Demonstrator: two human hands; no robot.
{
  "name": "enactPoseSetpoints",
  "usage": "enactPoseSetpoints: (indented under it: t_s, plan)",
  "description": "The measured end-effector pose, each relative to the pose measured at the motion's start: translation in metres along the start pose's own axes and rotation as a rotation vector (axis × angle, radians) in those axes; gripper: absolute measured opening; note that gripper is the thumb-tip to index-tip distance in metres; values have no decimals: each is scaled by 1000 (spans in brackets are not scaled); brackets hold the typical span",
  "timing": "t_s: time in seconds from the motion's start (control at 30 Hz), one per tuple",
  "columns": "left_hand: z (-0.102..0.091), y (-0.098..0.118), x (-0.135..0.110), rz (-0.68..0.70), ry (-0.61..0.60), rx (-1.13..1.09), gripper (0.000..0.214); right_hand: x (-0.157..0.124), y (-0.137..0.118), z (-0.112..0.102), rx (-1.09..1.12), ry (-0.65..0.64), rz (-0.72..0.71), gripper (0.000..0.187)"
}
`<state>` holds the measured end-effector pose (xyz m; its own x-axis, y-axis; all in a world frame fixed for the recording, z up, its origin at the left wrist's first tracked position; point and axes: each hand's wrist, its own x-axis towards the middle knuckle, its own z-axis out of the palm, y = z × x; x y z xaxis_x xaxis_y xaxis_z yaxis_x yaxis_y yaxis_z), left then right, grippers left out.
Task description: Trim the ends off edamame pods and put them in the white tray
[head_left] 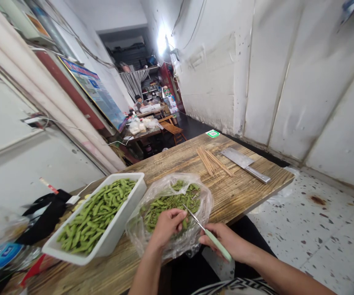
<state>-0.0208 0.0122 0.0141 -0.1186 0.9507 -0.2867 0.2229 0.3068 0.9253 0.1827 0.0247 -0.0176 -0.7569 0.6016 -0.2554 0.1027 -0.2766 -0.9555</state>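
My left hand (168,224) is closed in a pinch on a green edamame pod (184,224) over a clear plastic bag (204,196) full of pods. My right hand (226,241) grips pale green-handled scissors (213,238), whose thin metal blades point up-left and meet the pod. To the left a white rectangular tray (120,223) holds a heap of edamame pods (98,213). Both rest on a worn wooden table (241,192).
Bamboo skewers (214,162) and a steel cleaver (246,164) lie at the table's far right corner, near a green sticker (213,133). A black bag (46,215) and plastic packets (1,250) sit at left. Another person (139,100) sits at a distant table. Speckled floor is at right.
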Motion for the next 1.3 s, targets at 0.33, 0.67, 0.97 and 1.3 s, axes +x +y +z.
enactPoseSetpoints:
  t_s: [0.33,0.67,0.97,1.3]
  plan:
    - [-1,3,5,-102,232,-747,9,-1,8,-1,141,-59,-4,45]
    - [12,2,0,-109,237,-795,19,-1,8,-1,174,-60,-32,40]
    - [2,3,9,-176,326,-850,17,3,9,-1,309,36,37,41]
    - [-30,0,54,6,419,64,14,1,15,-4,282,28,45,43]
